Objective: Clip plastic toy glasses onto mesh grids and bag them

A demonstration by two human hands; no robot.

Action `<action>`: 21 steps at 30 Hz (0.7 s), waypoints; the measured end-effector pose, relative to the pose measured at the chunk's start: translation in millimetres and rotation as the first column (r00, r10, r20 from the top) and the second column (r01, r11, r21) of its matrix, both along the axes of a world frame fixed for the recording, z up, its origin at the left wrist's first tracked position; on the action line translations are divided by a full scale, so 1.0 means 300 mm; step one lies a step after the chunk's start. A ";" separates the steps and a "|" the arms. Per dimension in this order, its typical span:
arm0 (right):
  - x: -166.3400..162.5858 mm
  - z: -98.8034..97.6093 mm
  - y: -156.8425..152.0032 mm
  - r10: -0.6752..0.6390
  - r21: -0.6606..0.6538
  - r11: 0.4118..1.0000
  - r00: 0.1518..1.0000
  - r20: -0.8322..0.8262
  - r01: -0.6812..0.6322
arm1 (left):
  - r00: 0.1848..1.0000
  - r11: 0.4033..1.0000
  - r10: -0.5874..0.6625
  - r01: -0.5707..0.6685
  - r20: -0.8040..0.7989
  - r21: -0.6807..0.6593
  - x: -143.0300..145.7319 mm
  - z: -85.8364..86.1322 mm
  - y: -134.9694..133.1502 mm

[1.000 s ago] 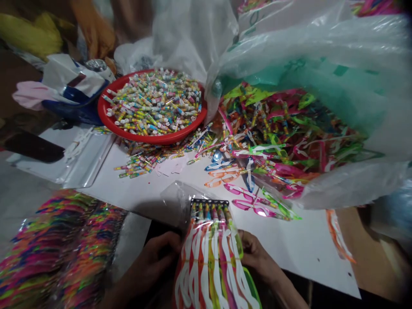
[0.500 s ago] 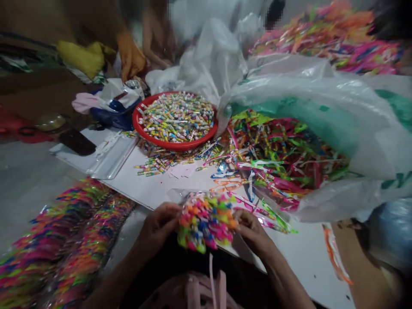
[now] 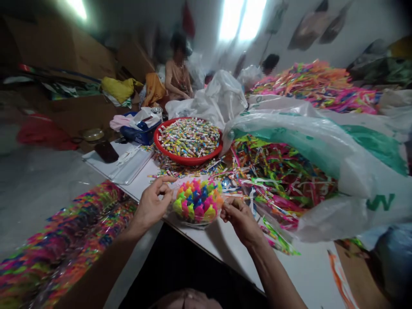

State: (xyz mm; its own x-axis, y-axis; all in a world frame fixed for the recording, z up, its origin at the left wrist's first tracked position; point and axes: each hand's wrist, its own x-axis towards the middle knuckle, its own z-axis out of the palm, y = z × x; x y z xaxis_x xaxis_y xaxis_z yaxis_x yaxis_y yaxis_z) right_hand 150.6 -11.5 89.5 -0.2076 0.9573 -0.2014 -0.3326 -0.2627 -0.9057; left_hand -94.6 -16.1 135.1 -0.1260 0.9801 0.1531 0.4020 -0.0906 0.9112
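Both my hands hold up a clear plastic packet of bright toy pieces (image 3: 197, 204) end-on over the near edge of the white board (image 3: 225, 240). My left hand (image 3: 152, 205) pinches the packet's left edge with thumb and forefinger. My right hand (image 3: 238, 216) is closed on its right edge. Behind the packet stands a red bowl (image 3: 188, 159) heaped with small wrapped candies. To its right a big white and green plastic bag (image 3: 322, 141) lies open, spilling several coloured toy glasses (image 3: 277, 171) onto the board.
Stacks of filled colourful packets (image 3: 64, 240) lie on the floor at lower left. A clear tray (image 3: 119, 165), a dark jar (image 3: 106, 150) and a blue box (image 3: 138, 131) sit left of the bowl. A person (image 3: 177, 75) sits at the back; more toy heaps (image 3: 309, 83) lie at upper right.
The packet went from lying flat toward me to being raised and turned end-on. My view has lifted, now showing the room and the person at the back.
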 end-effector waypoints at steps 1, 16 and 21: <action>0.001 -0.010 -0.006 0.001 -0.008 1.000 1.000 0.011 -0.001 | 0.999 1.000 -0.003 0.003 -0.045 0.004 -0.007 -0.007 -0.004; -0.024 0.309 0.119 -0.039 0.189 0.980 0.995 -0.096 0.057 | 0.999 0.954 0.029 -0.034 0.021 0.297 -0.018 0.249 0.074; -0.025 0.316 0.142 -0.034 0.245 0.968 0.994 -0.108 0.060 | 0.993 0.947 0.109 -0.120 0.053 0.298 -0.030 0.249 0.071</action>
